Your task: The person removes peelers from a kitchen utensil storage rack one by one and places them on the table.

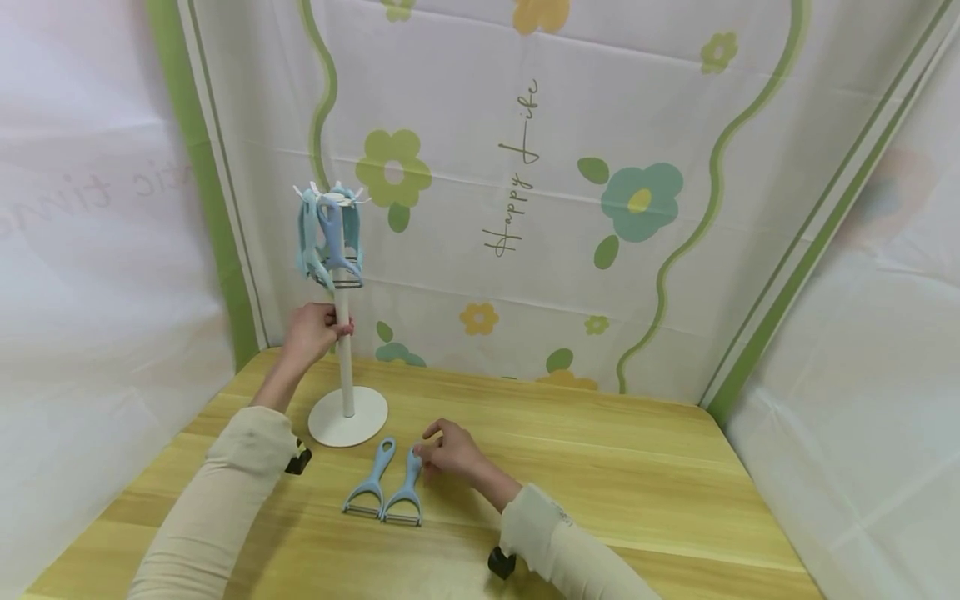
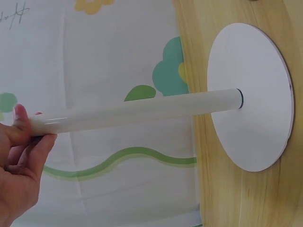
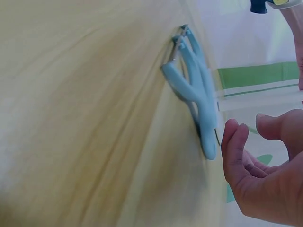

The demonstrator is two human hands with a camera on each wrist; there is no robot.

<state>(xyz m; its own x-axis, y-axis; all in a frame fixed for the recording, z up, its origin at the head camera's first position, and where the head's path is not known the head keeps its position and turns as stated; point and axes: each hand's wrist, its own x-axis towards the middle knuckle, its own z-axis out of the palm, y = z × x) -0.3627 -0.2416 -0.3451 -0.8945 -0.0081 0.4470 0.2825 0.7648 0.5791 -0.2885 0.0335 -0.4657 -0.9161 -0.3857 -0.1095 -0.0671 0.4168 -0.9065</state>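
Note:
My left hand (image 1: 306,335) grips the white pole (image 1: 346,375) of a rack standing on a round base (image 2: 255,132); the left wrist view shows thumb and fingers around the pole. From the hooks at its top hang several Y-shaped peelers (image 1: 309,233), light blue and teal, partly hiding one another. Two blue peelers lie side by side on the table, a left one (image 1: 369,486) and a right one (image 1: 410,483), blades toward me. Beside the right peeler's handle is my right hand (image 1: 453,454). In the right wrist view its fingers (image 3: 232,151) bend loosely, thumb apart, holding nothing.
A wooden table (image 1: 637,492) carries everything. Behind it hangs a white curtain (image 1: 465,250) printed with flowers and lettering, and similar cloth closes off both sides. Each wrist bears a small black device (image 1: 502,562).

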